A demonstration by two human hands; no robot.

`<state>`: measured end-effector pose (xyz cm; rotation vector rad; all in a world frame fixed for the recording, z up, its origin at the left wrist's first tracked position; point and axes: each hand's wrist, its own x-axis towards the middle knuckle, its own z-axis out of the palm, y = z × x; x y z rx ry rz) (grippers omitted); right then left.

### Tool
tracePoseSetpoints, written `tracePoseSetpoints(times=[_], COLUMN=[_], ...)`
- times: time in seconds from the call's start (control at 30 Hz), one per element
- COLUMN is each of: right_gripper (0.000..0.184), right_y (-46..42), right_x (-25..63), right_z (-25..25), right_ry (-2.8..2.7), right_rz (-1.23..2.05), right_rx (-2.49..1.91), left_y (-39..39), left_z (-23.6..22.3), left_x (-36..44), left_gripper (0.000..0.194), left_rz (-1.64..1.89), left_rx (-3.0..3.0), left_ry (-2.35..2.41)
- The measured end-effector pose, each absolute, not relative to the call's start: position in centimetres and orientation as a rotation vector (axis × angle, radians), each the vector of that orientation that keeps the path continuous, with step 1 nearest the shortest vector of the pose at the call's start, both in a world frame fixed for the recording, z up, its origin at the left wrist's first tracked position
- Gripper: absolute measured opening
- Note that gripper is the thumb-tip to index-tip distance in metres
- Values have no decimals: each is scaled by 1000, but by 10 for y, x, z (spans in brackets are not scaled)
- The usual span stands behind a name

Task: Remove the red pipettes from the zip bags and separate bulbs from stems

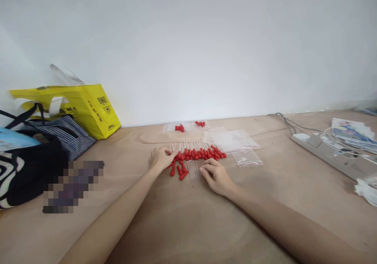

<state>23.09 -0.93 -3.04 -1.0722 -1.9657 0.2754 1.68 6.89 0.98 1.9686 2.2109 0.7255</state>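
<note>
Red-bulbed droppers (202,152) are lying in a crowded row across the middle of a brown tabletop (176,224), their slender clear stems pointing toward the pale wall (188,52). Several loose red bulbs (183,175) are resting just nearer the person, and beside them a small group of clear tubes (194,173) is extending toward the table's near side. The left hand (160,159) is reaching to the row's left end, its thumb and forefinger drawing narrow at the bulbs; from where I am standing, I cannot tell whether it is gripping one. The right hand (216,175) is resting just right of the tubes, its fingers curling inward with little gap; whether anything is being held there I cannot tell. Behind the row, two clusters of red bulbs (179,128) are showing at a clear plastic bag (168,128), while flat zip bags (235,138) are spreading to the right. A yellow carrier bag (100,111) and a striped pouch (72,134) are standing at far left; a white power strip (332,154) is lying at right.
</note>
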Motion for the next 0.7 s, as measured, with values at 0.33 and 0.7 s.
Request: tracePoseSetpoints(times=[0.33,0.7], right_gripper=[17,30], right_y=[-8,-18], right_x=[234,234], right_z=[-33,-20], right_ry=[-1910,-1916], right_rz=[213,-330], right_rx=[-1029,-895], left_y=[72,-12], left_z=[23,5], left_x=[19,10], left_gripper=[24,8], left_rz=[723,1161], left_rx=[1965,2982], left_ry=[2267,1340])
